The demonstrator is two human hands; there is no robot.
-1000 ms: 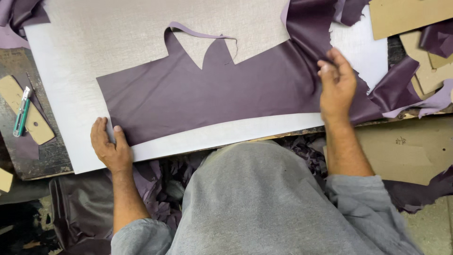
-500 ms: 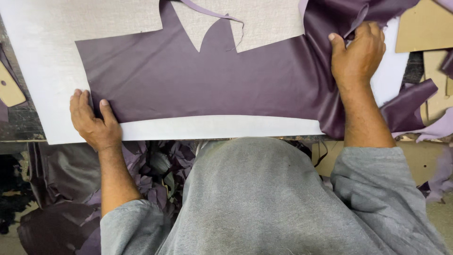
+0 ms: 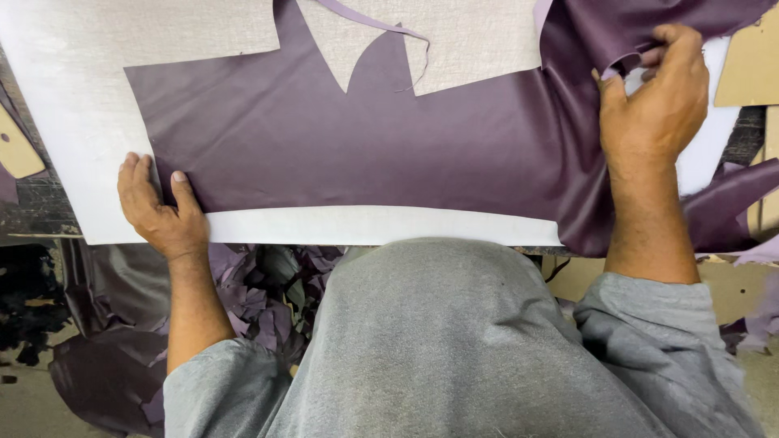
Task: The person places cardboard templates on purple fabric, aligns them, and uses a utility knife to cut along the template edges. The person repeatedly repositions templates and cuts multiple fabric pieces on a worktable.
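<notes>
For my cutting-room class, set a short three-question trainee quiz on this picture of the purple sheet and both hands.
1. True or false: the left hand rests flat on the purple sheet's lower left corner.
2. What does the right hand do? A pinches a fold of the sheet; B holds scissors; C hangs free.
3. What lies under the sheet?

Key: 1 true. 2 A. 3 A pale cutting board.

Purple leather sheet (image 3: 389,154) flat on white cutting board (image 3: 81,122), smooth, notches cut along 12 o'clock edge; 3 o'clock end bunched, lifted off board.
</notes>
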